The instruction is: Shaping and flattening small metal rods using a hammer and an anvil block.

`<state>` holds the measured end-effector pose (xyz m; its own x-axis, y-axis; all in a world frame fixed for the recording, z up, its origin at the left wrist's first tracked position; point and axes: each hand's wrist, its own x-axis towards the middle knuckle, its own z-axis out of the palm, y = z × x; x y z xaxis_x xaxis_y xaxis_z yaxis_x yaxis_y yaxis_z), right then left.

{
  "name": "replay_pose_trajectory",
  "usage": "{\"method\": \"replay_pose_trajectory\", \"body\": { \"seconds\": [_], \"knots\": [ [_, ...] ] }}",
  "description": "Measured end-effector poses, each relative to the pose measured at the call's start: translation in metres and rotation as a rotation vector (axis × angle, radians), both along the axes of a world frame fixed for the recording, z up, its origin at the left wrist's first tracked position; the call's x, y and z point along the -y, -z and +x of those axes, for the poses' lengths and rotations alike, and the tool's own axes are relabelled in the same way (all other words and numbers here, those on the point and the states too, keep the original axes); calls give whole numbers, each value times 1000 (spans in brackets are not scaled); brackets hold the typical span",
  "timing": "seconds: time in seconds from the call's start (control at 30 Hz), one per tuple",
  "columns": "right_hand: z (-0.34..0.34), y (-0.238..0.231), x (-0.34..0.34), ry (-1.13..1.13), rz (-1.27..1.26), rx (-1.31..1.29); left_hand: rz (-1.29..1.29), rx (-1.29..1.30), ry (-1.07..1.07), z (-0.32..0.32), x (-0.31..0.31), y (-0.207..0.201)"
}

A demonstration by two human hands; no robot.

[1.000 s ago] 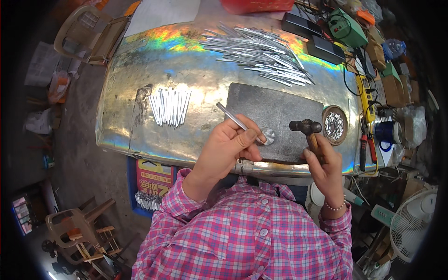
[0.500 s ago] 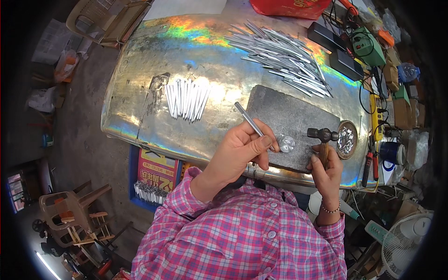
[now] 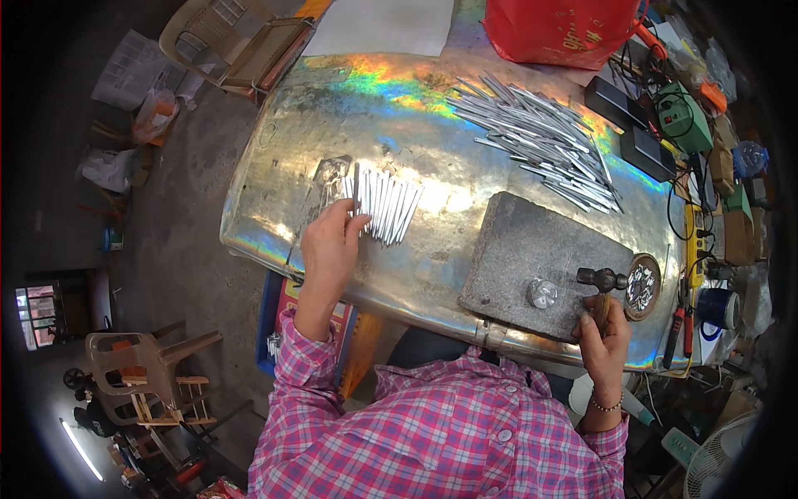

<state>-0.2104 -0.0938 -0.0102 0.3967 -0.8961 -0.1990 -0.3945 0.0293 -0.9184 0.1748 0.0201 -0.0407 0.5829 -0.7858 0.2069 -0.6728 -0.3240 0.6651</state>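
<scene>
My left hand [image 3: 328, 245] pinches a slim metal rod [image 3: 357, 179] at the left end of a neat row of similar silvery rods [image 3: 392, 208] on the table. My right hand [image 3: 605, 343] is closed around the wooden handle of a hammer [image 3: 603, 279], its dark head held over the right part of a grey stone slab [image 3: 532, 249]. A small round shiny piece [image 3: 543, 293] rests on the slab, left of the hammer. Beside the slab's right edge stands a round dish [image 3: 657, 301] with small bright metal bits.
A loose heap of metal rods [image 3: 540, 137] lies at the far side of the metal-topped table [image 3: 291, 179]. Behind it stands a red bag [image 3: 557, 33]. Black boxes [image 3: 648, 154], cables and a yellow power strip [image 3: 695, 233] line the right edge. A blue crate [image 3: 268, 320] sits below the near left edge.
My left hand has moved left from over the slab to the row, carrying a rod. The hammer stays in my right hand. The whole view has shifted.
</scene>
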Motion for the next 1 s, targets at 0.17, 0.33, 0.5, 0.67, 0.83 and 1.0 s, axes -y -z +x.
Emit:
{"method": "replay_pose_trajectory", "body": {
  "seconds": [0.17,0.33,0.5,0.67,0.83,1.0],
  "knots": [
    [0,-4,0,9,0,-12,205,357,-4,0,8,8],
    [1,-3,0,-20,-47,0,121,153,41,-15,26,-26],
    [-5,1,2,-52,-113,-12,-76,-2,463,-46,79,-58],
    [-5,-3,1,-37,-109,-16,-24,116,841,-81,169,-48],
    [-5,-2,1,-36,-169,33,167,420,1079,-119,231,-17],
    [-8,2,1,-47,-210,64,176,521,1117,-137,249,-6]
  ]
}}
